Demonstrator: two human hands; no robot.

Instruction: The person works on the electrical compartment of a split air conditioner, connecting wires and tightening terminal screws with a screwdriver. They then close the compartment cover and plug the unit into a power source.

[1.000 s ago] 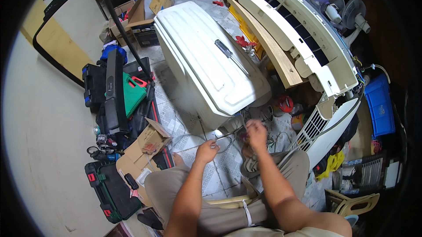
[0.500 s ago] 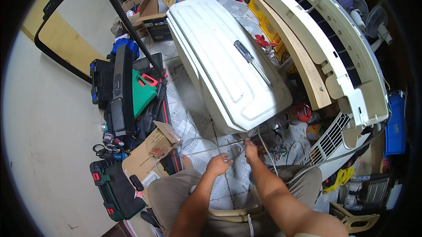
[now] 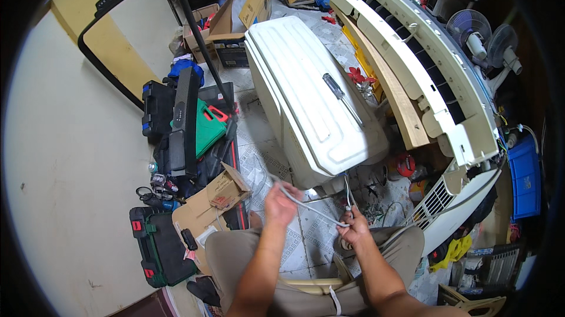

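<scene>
A grey cable (image 3: 315,210) stretches between my two hands in front of a large white box (image 3: 291,99) with a ridged lid. My left hand (image 3: 281,205), slightly blurred, is raised with the cable running across its fingers and seems closed round it. My right hand (image 3: 354,229) pinches the same cable where it bends, just below the box's near end. Thin pale wires (image 3: 347,190) drop from that end toward my right fingers; their exact join is too small to tell. On the lid lies a screwdriver (image 3: 334,86) with a dark handle.
On the left are a black-and-green tool case (image 3: 159,252), a small cardboard box (image 3: 225,190) and a green case (image 3: 206,129). To the right, a long cream plastic housing (image 3: 424,64) rests by a wooden plank (image 3: 406,114). A blue bin (image 3: 524,173) stands far right.
My left hand has risen, drawing the cable up. My right hand has moved back toward me and right, away from the box's lower edge. The view has shifted slightly.
</scene>
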